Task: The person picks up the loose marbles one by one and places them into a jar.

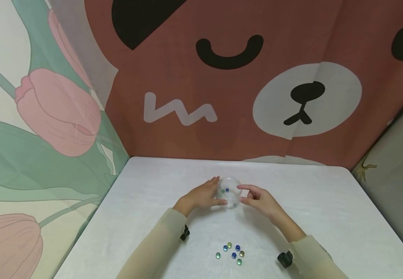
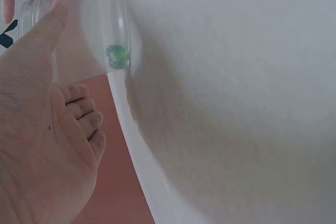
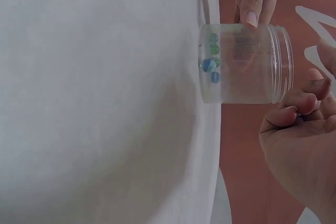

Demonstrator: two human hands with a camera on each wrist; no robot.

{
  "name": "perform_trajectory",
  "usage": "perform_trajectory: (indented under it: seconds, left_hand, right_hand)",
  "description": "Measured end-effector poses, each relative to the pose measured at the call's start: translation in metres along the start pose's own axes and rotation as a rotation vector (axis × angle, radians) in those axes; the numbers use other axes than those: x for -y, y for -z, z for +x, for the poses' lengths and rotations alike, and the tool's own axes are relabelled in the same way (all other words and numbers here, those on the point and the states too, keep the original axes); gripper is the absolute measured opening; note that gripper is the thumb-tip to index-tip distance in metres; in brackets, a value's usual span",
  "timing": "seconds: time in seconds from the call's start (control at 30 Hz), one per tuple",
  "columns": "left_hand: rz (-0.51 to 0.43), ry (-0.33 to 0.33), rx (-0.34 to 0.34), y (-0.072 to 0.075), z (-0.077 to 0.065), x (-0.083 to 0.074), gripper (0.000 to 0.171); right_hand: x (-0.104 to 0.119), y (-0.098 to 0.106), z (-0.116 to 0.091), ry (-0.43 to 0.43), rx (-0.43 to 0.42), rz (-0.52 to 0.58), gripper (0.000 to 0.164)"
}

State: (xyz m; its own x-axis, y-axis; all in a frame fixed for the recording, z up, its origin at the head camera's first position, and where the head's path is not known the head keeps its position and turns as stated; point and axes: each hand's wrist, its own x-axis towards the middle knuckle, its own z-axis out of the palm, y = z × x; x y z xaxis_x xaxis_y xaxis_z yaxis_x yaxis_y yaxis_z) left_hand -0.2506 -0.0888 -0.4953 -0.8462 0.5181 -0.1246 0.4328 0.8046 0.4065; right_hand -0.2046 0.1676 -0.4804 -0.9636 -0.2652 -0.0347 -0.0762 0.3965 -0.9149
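Note:
A clear plastic jar stands upright on the white table with several green and blue glass marbles at its bottom. My left hand holds the jar from the left, thumb across the near side and fingers reaching behind. At the right of the open mouth is my right hand, its index finger stretched to the rim and its thumb lower down. The other fingers curl into the palm; between them a bit of a dark blue marble shows, mostly hidden.
Several loose marbles, blue, green and yellowish, lie on the white table between the forearms. A brown bear-print cloth hangs behind the table's far edge. Flower-print cloth hangs at the left.

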Motion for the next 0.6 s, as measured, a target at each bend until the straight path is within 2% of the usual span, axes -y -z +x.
perform_trajectory:
  seconds: [0.3,0.6]
  left_hand:
    - [-0.013,0.004,0.000,0.001,-0.002,-0.002,0.097]
    - [0.003,-0.002,-0.007,-0.001,0.000,0.001,0.098]
  right_hand:
    - [-0.008,-0.003,-0.010,-0.045,0.033,-0.008,0.045]
    - [-0.011,0.000,-0.024,-0.033,0.072,-0.023,0.044]
